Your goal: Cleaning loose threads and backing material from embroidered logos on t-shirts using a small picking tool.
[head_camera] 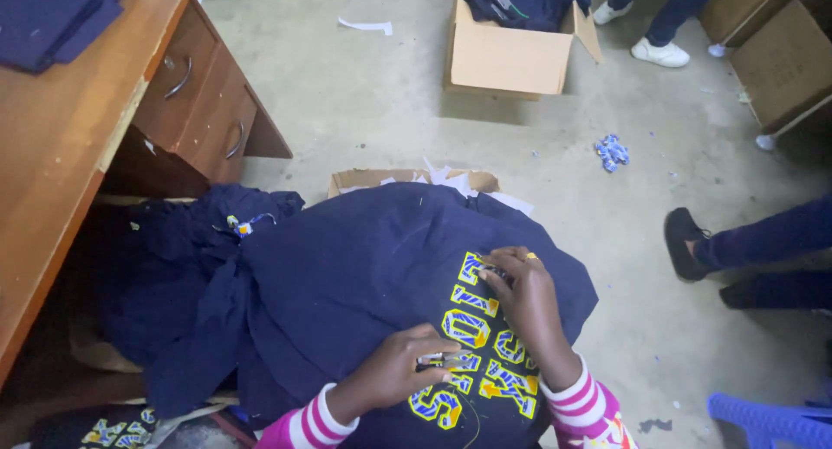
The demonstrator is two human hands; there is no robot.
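Hands first: your left hand (394, 367) is pinched shut on a small dark tool, perhaps snips (431, 361), with its tip on the yellow-and-blue lettering (472, 336) of the navy garment (364, 276) spread over your lap. Your right hand (524, 297) lies half curled on the same lettering, fingertips (494, 276) pressing or picking at the upper letters; whether they grip a thread you cannot tell. Judging by this, you are midway through tidying this garment's appliqué: the letters look complete, and the trimming is not yet finished.

Beside your left knee, a heap of navy clothes (173, 302) lies by the desk's lower edge, and it seems to wait its turn. Paper scraps (451, 178) fill a low carton (403, 180) just beyond the garment. Farther off, a cardboard box (511, 55) holds more navy pieces, likely finished ones. Other people's shoes (660, 52) stand near the floor's far edge.
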